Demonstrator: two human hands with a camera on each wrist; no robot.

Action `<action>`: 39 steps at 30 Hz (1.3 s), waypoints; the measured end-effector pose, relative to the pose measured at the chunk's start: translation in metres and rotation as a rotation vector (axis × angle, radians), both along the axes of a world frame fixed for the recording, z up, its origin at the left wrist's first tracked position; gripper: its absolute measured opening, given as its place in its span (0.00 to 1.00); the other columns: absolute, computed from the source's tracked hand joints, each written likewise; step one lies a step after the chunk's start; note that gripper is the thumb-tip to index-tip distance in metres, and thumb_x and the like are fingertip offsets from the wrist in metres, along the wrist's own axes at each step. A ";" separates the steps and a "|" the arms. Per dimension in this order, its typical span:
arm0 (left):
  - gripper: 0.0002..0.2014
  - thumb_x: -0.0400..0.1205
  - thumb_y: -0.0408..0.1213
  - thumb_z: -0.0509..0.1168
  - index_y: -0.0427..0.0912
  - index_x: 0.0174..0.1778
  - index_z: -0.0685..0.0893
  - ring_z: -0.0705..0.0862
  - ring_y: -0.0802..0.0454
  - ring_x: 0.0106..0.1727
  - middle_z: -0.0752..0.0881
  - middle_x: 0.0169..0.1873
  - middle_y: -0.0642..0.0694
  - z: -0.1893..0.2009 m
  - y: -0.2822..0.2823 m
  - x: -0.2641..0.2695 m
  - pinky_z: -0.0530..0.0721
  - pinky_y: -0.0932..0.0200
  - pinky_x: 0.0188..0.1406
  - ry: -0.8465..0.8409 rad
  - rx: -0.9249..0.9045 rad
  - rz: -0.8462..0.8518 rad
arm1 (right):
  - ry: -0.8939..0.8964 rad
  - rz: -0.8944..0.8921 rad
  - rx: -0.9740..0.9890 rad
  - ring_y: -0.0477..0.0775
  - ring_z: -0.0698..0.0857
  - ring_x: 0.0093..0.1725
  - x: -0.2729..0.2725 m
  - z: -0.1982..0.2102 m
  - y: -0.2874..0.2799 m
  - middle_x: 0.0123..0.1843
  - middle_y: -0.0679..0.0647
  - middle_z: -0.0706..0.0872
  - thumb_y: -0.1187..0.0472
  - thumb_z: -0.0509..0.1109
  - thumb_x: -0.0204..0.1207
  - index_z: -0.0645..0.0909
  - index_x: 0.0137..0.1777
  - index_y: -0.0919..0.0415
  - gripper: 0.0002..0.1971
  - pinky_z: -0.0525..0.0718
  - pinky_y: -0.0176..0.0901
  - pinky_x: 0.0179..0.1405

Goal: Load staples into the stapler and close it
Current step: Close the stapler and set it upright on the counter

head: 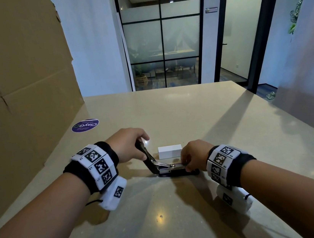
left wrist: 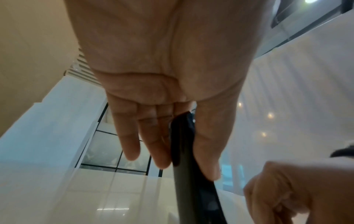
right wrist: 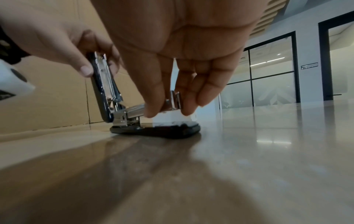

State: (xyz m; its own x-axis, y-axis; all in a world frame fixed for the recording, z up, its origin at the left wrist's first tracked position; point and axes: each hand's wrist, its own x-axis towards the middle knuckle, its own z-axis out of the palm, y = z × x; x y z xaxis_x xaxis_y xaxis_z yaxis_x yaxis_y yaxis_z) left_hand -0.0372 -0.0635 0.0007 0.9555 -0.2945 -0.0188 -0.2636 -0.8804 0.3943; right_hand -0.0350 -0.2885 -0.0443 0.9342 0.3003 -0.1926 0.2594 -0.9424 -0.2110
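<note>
A black stapler (head: 176,171) lies on the table with its top cover (head: 146,156) swung up and back. My left hand (head: 129,146) grips the raised cover (left wrist: 184,151) between thumb and fingers. The metal staple channel (right wrist: 134,111) lies exposed over the black base (right wrist: 159,130). My right hand (head: 191,155) pinches the front end of the metal channel (right wrist: 173,100) between thumb and fingers. Whether a staple strip sits in the channel or under the fingers is hidden. A small white staple box (head: 170,151) stands just behind the stapler.
A tall cardboard sheet (head: 17,77) stands along the table's left side. A round purple sticker (head: 85,125) lies on the tabletop (head: 191,114) at the back left. Glass partitions and a doorway lie beyond the far edge.
</note>
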 end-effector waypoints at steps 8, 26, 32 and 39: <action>0.22 0.69 0.38 0.80 0.50 0.57 0.81 0.85 0.54 0.47 0.83 0.44 0.56 -0.014 -0.042 -0.003 0.85 0.53 0.58 0.013 -0.215 -0.069 | 0.007 -0.002 -0.003 0.56 0.85 0.58 -0.001 0.001 0.002 0.58 0.54 0.89 0.58 0.77 0.69 0.86 0.58 0.55 0.16 0.81 0.42 0.52; 0.14 0.72 0.44 0.75 0.50 0.53 0.87 0.84 0.53 0.45 0.90 0.49 0.52 -0.034 -0.091 0.001 0.79 0.59 0.42 0.039 0.164 -0.184 | 0.045 -0.091 -0.135 0.58 0.85 0.45 -0.003 -0.002 -0.010 0.51 0.56 0.90 0.57 0.75 0.67 0.85 0.56 0.58 0.17 0.80 0.43 0.43; 0.16 0.73 0.46 0.75 0.51 0.56 0.86 0.84 0.51 0.46 0.89 0.52 0.51 -0.037 -0.095 -0.001 0.78 0.59 0.41 0.025 0.244 -0.188 | 0.062 -0.090 -0.077 0.57 0.87 0.58 -0.001 0.000 -0.011 0.59 0.54 0.89 0.58 0.77 0.67 0.83 0.61 0.53 0.21 0.83 0.45 0.55; 0.16 0.72 0.46 0.75 0.51 0.56 0.86 0.85 0.50 0.47 0.89 0.50 0.51 -0.036 -0.093 0.003 0.80 0.58 0.42 0.031 0.225 -0.198 | 0.075 -0.083 -0.071 0.57 0.86 0.60 -0.003 0.002 -0.010 0.60 0.54 0.88 0.56 0.78 0.67 0.82 0.63 0.53 0.23 0.81 0.45 0.55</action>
State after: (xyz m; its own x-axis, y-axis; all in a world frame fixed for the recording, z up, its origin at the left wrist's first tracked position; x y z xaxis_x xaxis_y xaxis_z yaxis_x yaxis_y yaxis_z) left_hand -0.0344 -0.1567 -0.0358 0.8778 -0.4602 -0.1331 -0.4298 -0.8793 0.2052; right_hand -0.0381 -0.2983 -0.0421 0.9376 0.2054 -0.2805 0.1657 -0.9733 -0.1589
